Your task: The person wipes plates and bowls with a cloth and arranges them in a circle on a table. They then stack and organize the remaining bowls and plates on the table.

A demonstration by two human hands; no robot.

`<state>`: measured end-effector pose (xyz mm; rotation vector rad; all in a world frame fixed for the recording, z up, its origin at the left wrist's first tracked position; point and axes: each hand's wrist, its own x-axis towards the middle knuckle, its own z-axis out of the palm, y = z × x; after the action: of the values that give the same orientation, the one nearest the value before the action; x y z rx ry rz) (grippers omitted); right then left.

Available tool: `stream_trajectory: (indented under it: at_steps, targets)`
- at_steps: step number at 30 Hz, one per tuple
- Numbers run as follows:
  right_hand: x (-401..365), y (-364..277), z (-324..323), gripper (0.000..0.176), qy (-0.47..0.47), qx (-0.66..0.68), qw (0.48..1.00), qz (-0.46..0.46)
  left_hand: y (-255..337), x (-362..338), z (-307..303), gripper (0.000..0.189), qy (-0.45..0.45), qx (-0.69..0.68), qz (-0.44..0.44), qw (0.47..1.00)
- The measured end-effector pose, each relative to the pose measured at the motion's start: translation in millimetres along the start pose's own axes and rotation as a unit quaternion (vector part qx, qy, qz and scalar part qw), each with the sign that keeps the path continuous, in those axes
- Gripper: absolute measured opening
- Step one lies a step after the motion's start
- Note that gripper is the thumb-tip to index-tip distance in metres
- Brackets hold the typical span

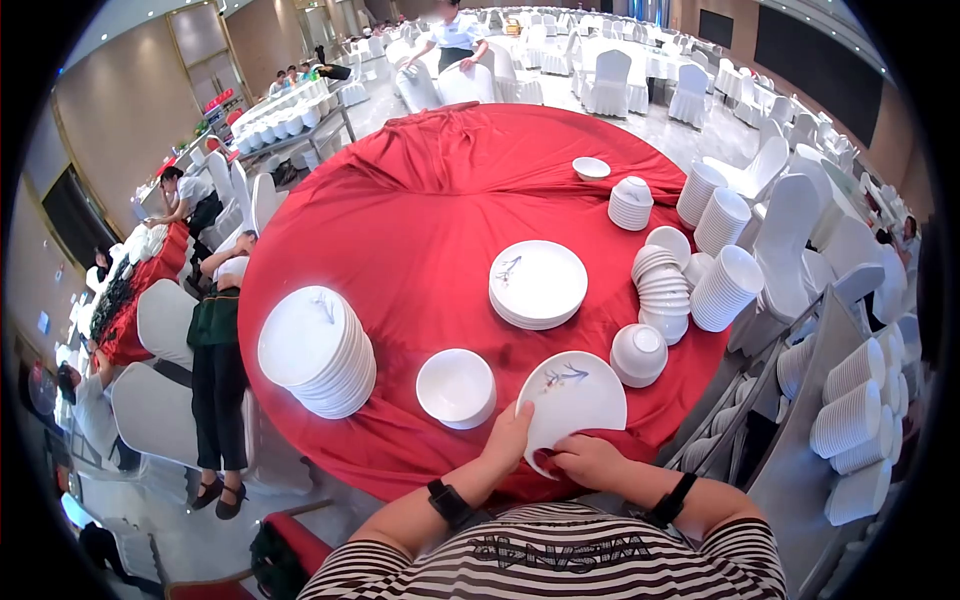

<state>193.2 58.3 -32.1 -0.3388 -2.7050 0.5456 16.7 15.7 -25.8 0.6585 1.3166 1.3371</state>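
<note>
My left hand (510, 436) grips the left edge of a white plate (588, 392) with a floral print, tilted over the near edge of the red-covered table (400, 225). My right hand (582, 458) is closed on a red cloth (622, 441) at the plate's lower rim. Just left of the plate stands a white bowl (456, 386). Beyond it is a short stack of printed plates (538, 282), and a tall plate stack (310, 340) stands at the left. Upturned bowls (639, 354) sit right of the held plate.
More bowl stacks (724, 288) line the table's right edge, and a small dish (591, 168) lies farther back. A cart (800, 420) with stacked dishware is at the right. Covered chairs (160, 410) and people are at the left; another person (452, 45) stands beyond the table.
</note>
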Motion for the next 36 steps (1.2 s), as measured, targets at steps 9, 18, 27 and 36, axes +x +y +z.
stream_trajectory:
  at_steps: [9,18,27,36]
  targets:
    - [-23,32,0,0.012,0.246,0.125,0.898,0.342,26,-2,-17,0.038,-0.040,0.256,0.133,0.957]
    - [25,16,-7,0.019,0.215,-0.022,0.959,0.182,26,-16,-1,0.037,-0.123,0.318,0.088,0.936]
    - [0,45,-1,0.013,0.214,-0.090,0.937,0.262,34,-14,-8,0.038,-0.011,0.164,0.116,0.980]
    - [14,-5,-1,0.006,0.061,-0.032,0.990,0.120,46,-10,-8,0.039,0.066,0.150,0.207,0.964]
